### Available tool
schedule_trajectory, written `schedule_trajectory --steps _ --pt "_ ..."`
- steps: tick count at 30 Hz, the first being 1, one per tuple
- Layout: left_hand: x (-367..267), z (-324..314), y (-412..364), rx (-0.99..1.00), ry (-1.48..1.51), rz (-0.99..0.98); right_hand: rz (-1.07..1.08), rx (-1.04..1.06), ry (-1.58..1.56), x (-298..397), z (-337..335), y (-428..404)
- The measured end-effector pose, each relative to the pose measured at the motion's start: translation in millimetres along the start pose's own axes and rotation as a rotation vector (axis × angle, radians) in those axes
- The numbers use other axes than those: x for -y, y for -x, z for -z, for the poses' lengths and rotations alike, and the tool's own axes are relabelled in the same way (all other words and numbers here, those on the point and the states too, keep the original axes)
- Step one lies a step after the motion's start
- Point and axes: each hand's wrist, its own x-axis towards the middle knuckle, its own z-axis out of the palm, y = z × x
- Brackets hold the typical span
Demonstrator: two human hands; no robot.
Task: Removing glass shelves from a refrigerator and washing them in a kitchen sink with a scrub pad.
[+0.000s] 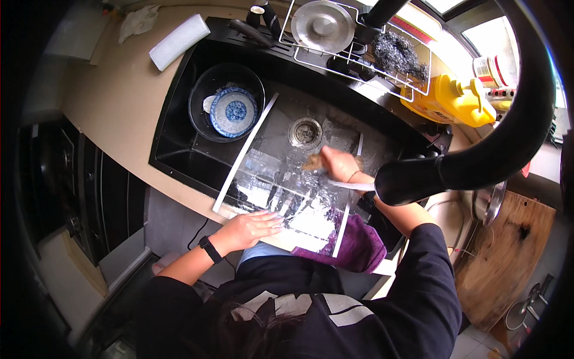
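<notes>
A clear glass panel [269,179] with white strips along two sides lies across the black sink [175,152], wet and reflecting light. My left hand [251,229] rests flat on its near edge, fingers stretched out; the thumb is hard to make out. Over the panel's far right part, my right hand [341,164] presses a brown scrubbing cloth or pad [312,162], partly hidden under the fingers. Water runs from the black faucet [403,181] beside my right wrist. A purple towel [365,244] sits at the panel's near right corner, partly under it. The drain [306,133] shows through the panel.
A black basin [197,103] in the sink's left part holds a blue-and-white dish [234,112]. Behind stands a wire rack [309,56] with a metal lid [323,27] and steel wool [397,54]. A yellow jug [448,103], paper roll [179,42] and wooden board [506,260] surround the sink.
</notes>
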Motion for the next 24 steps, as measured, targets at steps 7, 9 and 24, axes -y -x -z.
schedule_trajectory --steps 7,9,24 --pt "5.7 -2.7 -6.5 0.010 0.040 -0.023 -0.717 -0.219 0.104 -116.5 -7.8 -46.2" --pt "5.5 -6.7 1.1 -0.001 0.021 -0.009 -0.629 -0.008 0.122 -74.0 -0.8 -47.5" --pt "4.5 -5.4 -0.5 -0.009 0.038 0.007 0.124 0.100 0.137 18.3 4.6 45.3"
